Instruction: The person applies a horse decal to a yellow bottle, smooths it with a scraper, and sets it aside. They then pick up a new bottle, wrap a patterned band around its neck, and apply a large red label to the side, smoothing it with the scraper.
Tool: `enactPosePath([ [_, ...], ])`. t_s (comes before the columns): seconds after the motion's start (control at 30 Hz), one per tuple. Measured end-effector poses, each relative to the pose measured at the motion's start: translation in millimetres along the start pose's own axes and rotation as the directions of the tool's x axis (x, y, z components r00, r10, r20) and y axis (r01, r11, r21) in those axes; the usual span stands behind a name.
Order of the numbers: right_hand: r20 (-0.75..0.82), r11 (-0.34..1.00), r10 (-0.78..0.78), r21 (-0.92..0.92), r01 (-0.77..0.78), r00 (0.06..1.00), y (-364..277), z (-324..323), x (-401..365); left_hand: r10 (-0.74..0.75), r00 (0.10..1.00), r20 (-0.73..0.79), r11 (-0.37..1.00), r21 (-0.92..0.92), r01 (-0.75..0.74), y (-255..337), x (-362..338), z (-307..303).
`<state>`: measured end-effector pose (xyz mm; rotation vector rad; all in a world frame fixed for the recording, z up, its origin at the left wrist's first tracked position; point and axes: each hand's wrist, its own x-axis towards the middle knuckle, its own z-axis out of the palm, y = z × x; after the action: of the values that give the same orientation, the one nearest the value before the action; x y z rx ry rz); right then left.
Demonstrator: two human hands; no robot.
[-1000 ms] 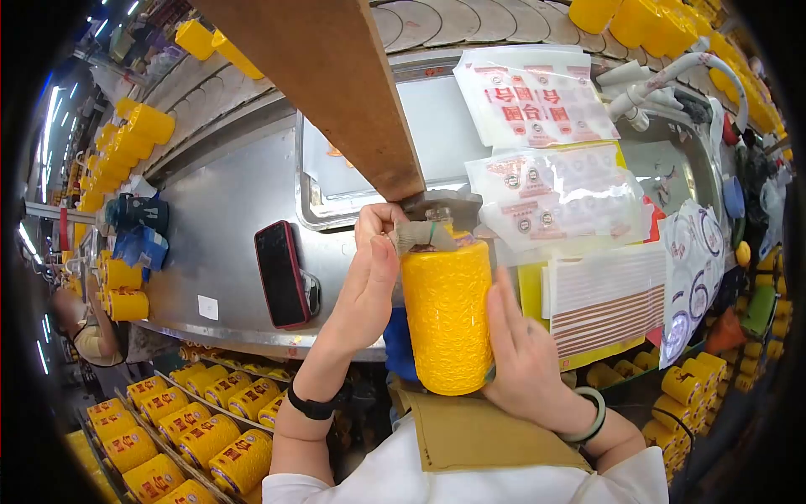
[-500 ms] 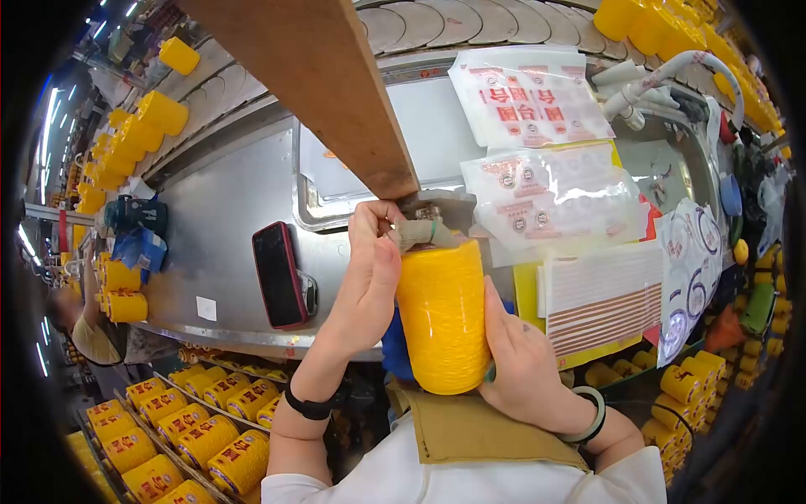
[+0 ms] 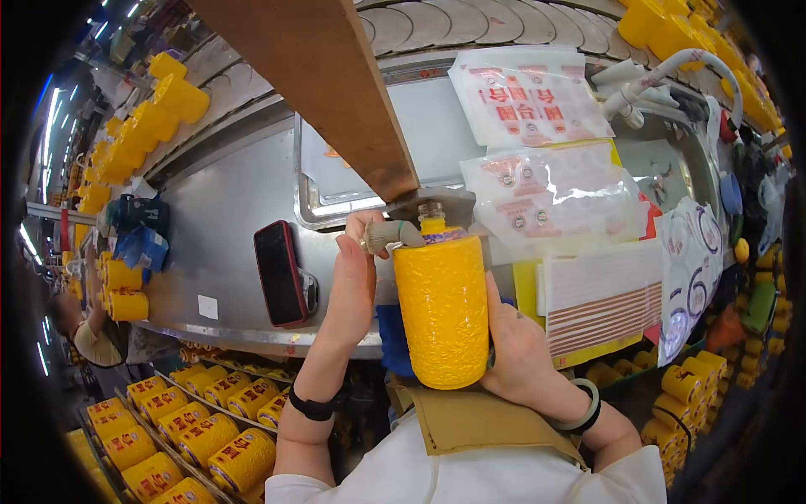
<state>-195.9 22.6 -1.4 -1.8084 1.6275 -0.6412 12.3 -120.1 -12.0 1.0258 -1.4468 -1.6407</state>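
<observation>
A yellow bottle with a crinkled surface stands tilted in front of me, its bare glass neck pointing away. Around its shoulder runs a purple-and-white patterned band. My right hand holds the bottle by its right side and lower edge, thumb lying along the wall. At the upper left of the bottle is my left hand, its thumb apart from the fingers. A beige fabric finger cover on that hand touches the bottle's shoulder. The other left fingers are partly hidden.
A wooden beam slants down to just beyond the neck. A phone lies on the metal table. Printed plastic sheets and striped paper strips lie right. Yellow bottles fill crates lower left; a person stands far left.
My left hand has drawn left and slightly down from the top of the bottle, uncovering its neck and the patterned band. The right hand keeps its hold.
</observation>
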Motion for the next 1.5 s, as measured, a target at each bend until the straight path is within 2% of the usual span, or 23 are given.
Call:
enactPosePath([
  [0.07,-0.007,0.997,-0.064,-0.054,0.063,0.998,-8,-9,1,-0.02,0.998,-0.06,0.999,-0.047,0.017,0,0,0],
  [0.2,0.021,0.927,-0.275,-0.261,0.27,0.961,-31,-30,-7,0.002,0.999,0.048,1.0,0.023,-0.003,5,5,1],
  [0.27,-0.038,0.939,-0.287,-0.211,0.273,0.957,-24,-21,-4,0.004,0.998,0.069,0.999,0.037,-0.007,8,7,7],
  [0.33,-0.216,0.988,-0.12,-0.118,0.096,0.969,-11,-5,2,0.079,0.996,0.034,0.994,0.067,-0.081,15,7,13],
  [0.37,-0.175,0.998,-0.069,-0.011,0.068,0.982,-11,-1,2,0.085,0.996,0.034,0.994,0.065,-0.087,15,8,12],
  [0.4,-0.177,0.997,-0.074,-0.017,0.072,0.981,-14,-7,3,0.111,0.993,0.051,0.988,0.1,-0.115,14,9,10],
  [0.47,-0.069,0.928,-0.273,-0.281,0.244,0.959,-29,-23,-2,0.128,0.989,0.073,0.982,0.133,-0.136,10,8,6],
  [0.57,-0.094,0.941,-0.305,-0.179,0.286,0.948,-34,-23,0,0.145,0.988,0.053,0.956,0.251,-0.153,14,8,7],
  [0.63,-0.113,0.923,-0.355,-0.2,0.329,0.928,-22,-15,1,0.213,0.967,0.14,0.805,0.536,-0.255,36,5,14],
  [0.67,-0.112,0.922,-0.355,-0.208,0.327,0.928,-21,-15,1,0.218,0.966,0.142,0.807,0.53,-0.26,47,4,19],
  [0.73,-0.105,0.925,-0.354,-0.19,0.33,0.93,-23,-15,0,0.263,0.929,0.261,0.538,0.76,-0.366,64,5,32],
  [0.8,-0.105,0.927,-0.351,-0.177,0.33,0.93,-21,-13,-1,0.306,0.922,0.238,0.51,0.777,-0.37,69,7,45],
  [0.87,-0.106,0.935,-0.336,-0.16,0.317,0.936,-17,-16,-7,0.33,0.899,0.289,0.335,0.854,-0.397,75,4,51],
  [1.0,-0.116,0.93,-0.366,-0.015,0.367,0.923,-4,-29,-25,0.442,0.877,0.188,0.415,0.824,-0.385,65,-15,41],
  [1.07,-0.176,0.954,-0.282,0.054,0.295,0.943,13,-39,-33,0.41,0.896,0.171,0.421,0.836,-0.352,54,-28,37],
  [1.13,-0.19,0.996,-0.085,0.022,0.091,0.978,27,-56,-39,0.424,0.904,0.055,0.613,0.717,-0.331,39,-39,37],
  [1.17,-0.293,0.998,-0.052,-0.038,0.043,0.955,44,-60,-43,0.43,0.901,0.062,0.6,0.726,-0.336,31,-46,35],
  [1.2,-0.336,0.991,0.13,0.013,-0.134,0.933,42,-72,-43,0.418,0.906,0.066,0.61,0.719,-0.333,23,-55,35],
  [1.23,-0.425,0.988,0.094,-0.068,-0.135,0.901,51,-78,-44,0.423,0.906,0.024,0.7,0.626,-0.344,16,-63,34],
  [1.3,-0.441,0.975,0.161,-0.066,-0.211,0.883,62,-86,-49,0.403,0.914,-0.039,0.851,0.383,-0.359,-2,-74,32],
  [1.4,-0.421,0.952,0.23,-0.091,-0.293,0.877,72,-85,-55,0.355,0.934,0.049,0.901,0.247,-0.356,-10,-92,43],
  [1.43,-0.383,0.942,0.261,-0.1,-0.321,0.886,74,-82,-55,0.262,0.965,0.034,0.94,0.217,-0.263,-17,-99,43],
  [1.5,-0.338,0.932,0.29,-0.111,-0.344,0.895,79,-78,-53,0.234,0.972,-0.003,0.934,0.278,-0.224,-26,-106,51],
])
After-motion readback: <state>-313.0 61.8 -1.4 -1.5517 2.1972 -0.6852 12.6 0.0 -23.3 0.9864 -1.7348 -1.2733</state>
